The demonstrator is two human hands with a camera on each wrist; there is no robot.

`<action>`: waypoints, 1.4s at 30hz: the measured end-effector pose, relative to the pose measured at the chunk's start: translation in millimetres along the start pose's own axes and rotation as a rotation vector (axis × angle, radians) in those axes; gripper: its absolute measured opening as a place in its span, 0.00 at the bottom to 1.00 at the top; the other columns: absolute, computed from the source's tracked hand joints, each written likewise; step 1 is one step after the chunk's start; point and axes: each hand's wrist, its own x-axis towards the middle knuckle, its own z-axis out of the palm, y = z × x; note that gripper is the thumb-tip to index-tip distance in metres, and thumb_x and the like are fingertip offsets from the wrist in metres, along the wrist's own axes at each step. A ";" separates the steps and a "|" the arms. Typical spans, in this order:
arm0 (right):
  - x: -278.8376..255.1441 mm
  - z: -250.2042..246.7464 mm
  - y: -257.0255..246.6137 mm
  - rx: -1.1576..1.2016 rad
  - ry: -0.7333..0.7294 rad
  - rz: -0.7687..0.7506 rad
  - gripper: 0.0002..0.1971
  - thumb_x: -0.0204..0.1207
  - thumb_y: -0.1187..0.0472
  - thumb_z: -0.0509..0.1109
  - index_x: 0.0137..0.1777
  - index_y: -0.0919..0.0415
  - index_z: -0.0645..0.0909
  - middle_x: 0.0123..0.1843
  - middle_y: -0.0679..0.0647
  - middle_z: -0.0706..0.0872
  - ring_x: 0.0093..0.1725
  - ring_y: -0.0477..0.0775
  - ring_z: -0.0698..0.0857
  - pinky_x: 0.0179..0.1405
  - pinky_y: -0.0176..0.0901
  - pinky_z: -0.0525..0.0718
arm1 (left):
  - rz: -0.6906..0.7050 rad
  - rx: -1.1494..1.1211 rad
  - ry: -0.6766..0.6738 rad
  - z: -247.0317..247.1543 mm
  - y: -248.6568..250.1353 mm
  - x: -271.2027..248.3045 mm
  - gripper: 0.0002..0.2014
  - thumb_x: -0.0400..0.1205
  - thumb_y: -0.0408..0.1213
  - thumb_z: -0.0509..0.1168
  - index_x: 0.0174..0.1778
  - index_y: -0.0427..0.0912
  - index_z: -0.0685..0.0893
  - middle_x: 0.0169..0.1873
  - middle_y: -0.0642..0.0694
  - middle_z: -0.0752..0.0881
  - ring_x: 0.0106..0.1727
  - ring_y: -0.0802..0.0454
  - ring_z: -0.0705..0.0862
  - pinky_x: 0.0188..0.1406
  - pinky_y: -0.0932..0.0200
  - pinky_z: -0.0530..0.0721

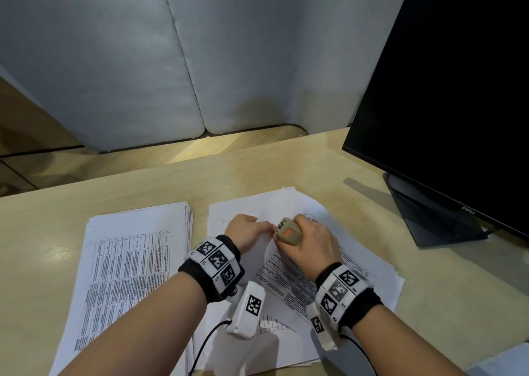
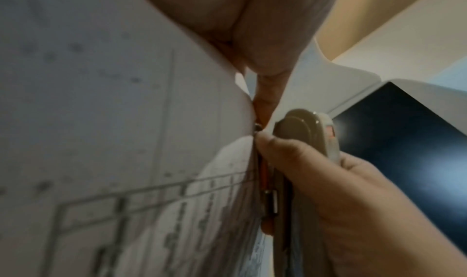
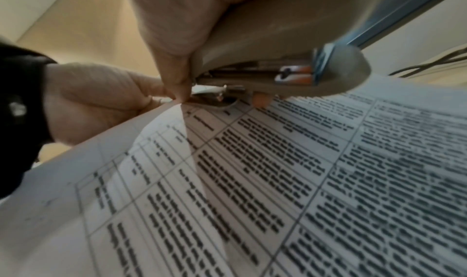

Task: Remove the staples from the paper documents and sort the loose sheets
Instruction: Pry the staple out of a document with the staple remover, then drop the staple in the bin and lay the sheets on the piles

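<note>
A stapled document (image 1: 303,272) with printed tables lies on the desk, its top sheet folded up at the corner. My left hand (image 1: 264,227) pinches that lifted sheet (image 2: 126,111) near the stapled corner. My right hand (image 1: 304,234) grips a beige stapler (image 1: 287,231) with an orange insert, its metal tip set against the paper's corner right beside the left fingertips (image 2: 262,67). In the right wrist view the stapler (image 3: 278,57) sits under my thumb, above the document (image 3: 316,171). The staple itself is hidden.
A thick stack of printed sheets (image 1: 134,258) lies to the left on the wooden desk (image 1: 257,169). A black monitor (image 1: 458,103) on its stand (image 1: 429,221) is at the right. Grey fabric partitions (image 1: 114,60) close off the back.
</note>
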 end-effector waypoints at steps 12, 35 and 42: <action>-11.4 7.9 9.2 -0.180 0.286 -0.175 0.18 0.59 0.40 0.59 0.32 0.54 0.76 0.24 0.48 0.79 0.22 0.54 0.81 0.17 0.34 0.69 | -0.063 0.027 -0.051 6.5 -2.6 -0.2 0.18 0.75 0.39 0.70 0.22 0.40 0.72 0.25 0.42 0.73 0.28 0.47 0.71 0.32 0.59 0.66; -18.3 2.4 41.2 0.672 -0.043 0.222 0.08 0.65 0.53 0.81 0.34 0.47 0.83 0.35 0.44 0.88 0.37 0.42 0.85 0.40 0.36 0.80 | 0.336 0.257 -0.198 16.1 3.0 -17.0 0.08 0.77 0.39 0.70 0.33 0.46 0.83 0.30 0.48 0.85 0.31 0.57 0.81 0.35 0.60 0.77; -28.2 -12.3 56.7 1.033 0.013 0.424 0.09 0.73 0.58 0.74 0.34 0.60 0.81 0.22 0.54 0.80 0.20 0.53 0.77 0.25 0.42 0.76 | 0.327 0.403 -0.075 2.5 -5.0 -9.2 0.15 0.78 0.41 0.69 0.29 0.38 0.79 0.27 0.45 0.80 0.30 0.49 0.77 0.28 0.63 0.71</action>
